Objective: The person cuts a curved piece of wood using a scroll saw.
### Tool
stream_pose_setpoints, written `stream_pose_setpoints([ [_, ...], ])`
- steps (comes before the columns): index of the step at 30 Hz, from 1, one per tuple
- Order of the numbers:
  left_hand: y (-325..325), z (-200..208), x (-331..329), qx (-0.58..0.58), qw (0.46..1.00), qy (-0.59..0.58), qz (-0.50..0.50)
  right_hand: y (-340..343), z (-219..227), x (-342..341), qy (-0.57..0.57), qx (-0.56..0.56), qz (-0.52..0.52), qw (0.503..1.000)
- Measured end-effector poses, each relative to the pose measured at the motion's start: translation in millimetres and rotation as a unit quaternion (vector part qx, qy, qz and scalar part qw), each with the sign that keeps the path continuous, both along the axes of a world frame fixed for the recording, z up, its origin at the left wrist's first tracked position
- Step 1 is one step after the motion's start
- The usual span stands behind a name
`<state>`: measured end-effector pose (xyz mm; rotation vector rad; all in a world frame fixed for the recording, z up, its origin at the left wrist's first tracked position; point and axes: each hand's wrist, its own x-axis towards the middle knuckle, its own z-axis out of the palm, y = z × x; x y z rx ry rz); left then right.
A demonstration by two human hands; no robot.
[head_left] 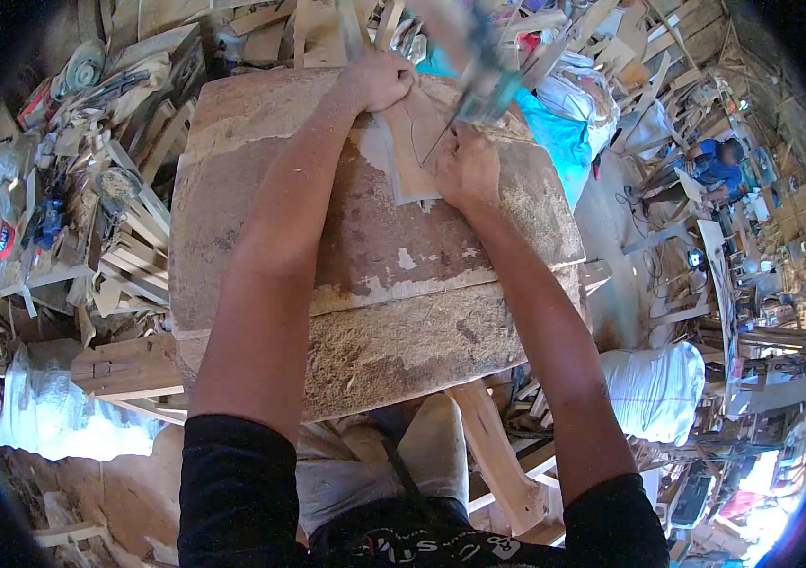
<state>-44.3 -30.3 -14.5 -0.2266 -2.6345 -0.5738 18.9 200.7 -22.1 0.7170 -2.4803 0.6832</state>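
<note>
A pale, flat wooden board (pixel 409 142) with a dark curved line on it lies on the sawdust-covered worktop (pixel 365 237). My left hand (pixel 379 81) is closed on the board's far left edge, its fingers curled. On the right edge, my right hand (pixel 470 168) grips the board with bent fingers, partly hidden from above. Right beside that hand stands a blurred grey and teal machine part (pixel 490 87). From it a thin dark line slants down to the board, close to my right fingers; whether this is a blade cannot be made out.
Wood offcuts (pixel 142 256) pile up on the left, near a grinder-like round tool (pixel 81 68). A turquoise sheet (pixel 559 142) and white sacks (pixel 654 390) lie to the right. Farther right sits a person in blue (pixel 717 168). A shaped timber (pixel 497 459) leans below the worktop's near edge.
</note>
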Motion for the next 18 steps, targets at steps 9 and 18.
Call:
stream_pose_setpoints([
  [9, 6.1, 10.5, 5.3, 0.01, 1.0, -0.018, -0.008, 5.2, -0.8, -2.1, -0.031, 0.04, -0.025, 0.998],
  [18, 21.3, 8.3, 27.8, -0.023, 0.981, 0.097, 0.168, 7.3, -7.3, -11.2, 0.041, -0.015, 0.065, 0.997],
])
